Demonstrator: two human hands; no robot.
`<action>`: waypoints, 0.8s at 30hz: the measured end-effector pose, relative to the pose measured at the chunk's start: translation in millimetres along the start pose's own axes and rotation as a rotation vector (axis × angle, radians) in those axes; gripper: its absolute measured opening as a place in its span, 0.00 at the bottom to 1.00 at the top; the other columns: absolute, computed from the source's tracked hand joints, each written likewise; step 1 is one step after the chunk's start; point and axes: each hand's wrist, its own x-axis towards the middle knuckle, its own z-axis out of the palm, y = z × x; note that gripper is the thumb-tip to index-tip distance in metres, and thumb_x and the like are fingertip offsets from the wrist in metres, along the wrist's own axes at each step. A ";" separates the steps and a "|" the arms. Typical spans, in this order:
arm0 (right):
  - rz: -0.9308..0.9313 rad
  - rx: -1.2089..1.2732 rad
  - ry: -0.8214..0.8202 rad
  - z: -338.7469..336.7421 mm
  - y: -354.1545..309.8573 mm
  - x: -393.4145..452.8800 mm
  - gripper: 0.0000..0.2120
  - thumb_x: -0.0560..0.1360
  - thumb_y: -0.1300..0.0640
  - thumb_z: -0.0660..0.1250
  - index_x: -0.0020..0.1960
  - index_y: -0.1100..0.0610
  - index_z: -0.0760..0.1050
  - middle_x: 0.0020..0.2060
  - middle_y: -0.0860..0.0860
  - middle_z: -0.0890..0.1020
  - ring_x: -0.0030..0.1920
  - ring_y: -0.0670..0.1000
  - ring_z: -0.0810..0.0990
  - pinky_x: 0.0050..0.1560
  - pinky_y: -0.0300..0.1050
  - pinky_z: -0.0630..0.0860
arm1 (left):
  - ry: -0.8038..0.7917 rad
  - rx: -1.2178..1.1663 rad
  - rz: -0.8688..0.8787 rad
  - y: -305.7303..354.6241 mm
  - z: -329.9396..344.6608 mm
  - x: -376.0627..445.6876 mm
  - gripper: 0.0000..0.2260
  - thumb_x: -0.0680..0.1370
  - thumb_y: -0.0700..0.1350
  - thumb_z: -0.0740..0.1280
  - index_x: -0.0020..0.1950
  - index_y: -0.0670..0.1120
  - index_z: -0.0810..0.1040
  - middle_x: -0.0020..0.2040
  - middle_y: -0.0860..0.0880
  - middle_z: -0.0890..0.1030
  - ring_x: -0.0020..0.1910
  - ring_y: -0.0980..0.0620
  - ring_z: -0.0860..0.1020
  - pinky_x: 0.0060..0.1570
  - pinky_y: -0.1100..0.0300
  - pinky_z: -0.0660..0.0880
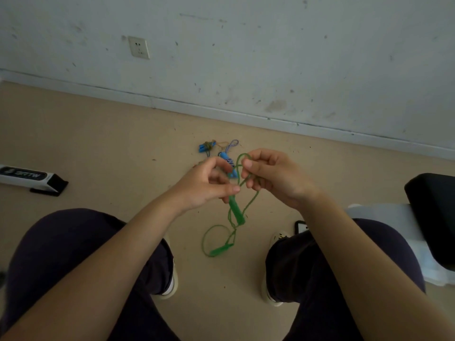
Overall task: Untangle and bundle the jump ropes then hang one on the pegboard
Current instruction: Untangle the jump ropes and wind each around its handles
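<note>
Seated, knees apart, dark trousers low in view, one shoe under each knee on the tan floor. Between the feet, dangling: green jump rope, its cord hanging in loose crossed loops, one green handle upright just below the hands, second green handle lower, near or on the floor; cannot tell which. Higher up, left hand with fingers curled, pinching the top of the upper handle together with cord; right hand with fingers curled round a small loop of green cord, thumb pressed to it. Hands close together, almost touching.

Likely trouble from here: pulling the two hands apart too hard, so that the crossed loops below cinch into a knot instead of opening. Also possible: lower handle swinging back through a loop and adding a fresh tangle. Thin cord, easy to let slip from a fingertip pinch; then the whole rope down onto the floor.

Just beyond the hands, on the floor: blue and white rope with blue handles, and further left a small bundle with blue handles. Danger of the hanging green loops dropping onto these and catching.

At the left edge, a white and black box; at the right, a black cushion. Farthest: white wall with a socket. No pegboard in view.
</note>
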 end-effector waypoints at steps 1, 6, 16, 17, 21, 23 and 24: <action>0.016 0.006 -0.013 0.3 0.7 -0.5 0.08 0.73 0.60 0.69 0.49 0.64 0.75 0.36 0.53 0.82 0.31 0.49 0.80 0.31 0.38 0.74 | 0.062 0.027 0.027 -0.4 0.3 1.3 0.20 0.71 0.45 0.78 0.59 0.51 0.74 0.42 0.50 0.82 0.41 0.52 0.82 0.47 0.59 0.78; 0.028 0.052 -0.042 2.5 4.5 -0.2 0.10 0.72 0.63 0.68 0.52 0.65 0.76 0.38 0.56 0.83 0.35 0.51 0.82 0.37 0.40 0.79 | 0.019 0.135 0.069 -3.5 -0.4 0.4 0.17 0.68 0.51 0.79 0.54 0.55 0.81 0.46 0.50 0.80 0.47 0.54 0.78 0.48 0.59 0.75; -0.029 -0.151 0.406 -14.5 8.2 6.9 0.01 0.77 0.67 0.67 0.47 0.63 0.77 0.33 0.56 0.83 0.31 0.51 0.81 0.33 0.42 0.77 | -0.040 0.226 -0.099 5.0 -30.1 -4.0 0.12 0.81 0.49 0.66 0.43 0.44 0.81 0.28 0.52 0.76 0.29 0.53 0.75 0.39 0.63 0.76; -0.023 -0.162 0.472 -17.9 7.9 7.3 0.03 0.77 0.66 0.68 0.50 0.63 0.76 0.33 0.55 0.83 0.31 0.51 0.81 0.34 0.44 0.77 | -0.023 0.251 -0.100 4.6 -35.0 -4.5 0.12 0.81 0.50 0.66 0.43 0.45 0.81 0.28 0.52 0.75 0.29 0.53 0.74 0.38 0.64 0.76; 0.053 -0.453 0.660 -21.2 12.4 6.1 0.28 0.72 0.55 0.76 0.66 0.55 0.65 0.44 0.52 0.82 0.45 0.51 0.81 0.47 0.46 0.78 | -0.022 0.172 -0.113 1.8 -43.4 -6.2 0.11 0.82 0.47 0.65 0.45 0.43 0.81 0.28 0.50 0.74 0.26 0.53 0.71 0.33 0.62 0.74; -0.028 -0.684 0.607 -14.4 11.7 3.9 0.24 0.72 0.51 0.75 0.65 0.50 0.69 0.52 0.49 0.77 0.52 0.47 0.77 0.52 0.43 0.75 | -0.060 0.117 -0.113 0.3 -36.3 -6.0 0.11 0.83 0.46 0.64 0.46 0.42 0.80 0.28 0.50 0.72 0.25 0.54 0.70 0.30 0.62 0.73; -0.069 -0.708 0.511 -10.1 10.5 3.8 0.18 0.74 0.51 0.74 0.61 0.50 0.73 0.53 0.48 0.78 0.53 0.45 0.77 0.54 0.44 0.76 | -0.090 0.089 -0.111 0.0 -30.7 -5.6 0.10 0.83 0.46 0.63 0.47 0.42 0.80 0.28 0.50 0.72 0.25 0.54 0.69 0.30 0.61 0.73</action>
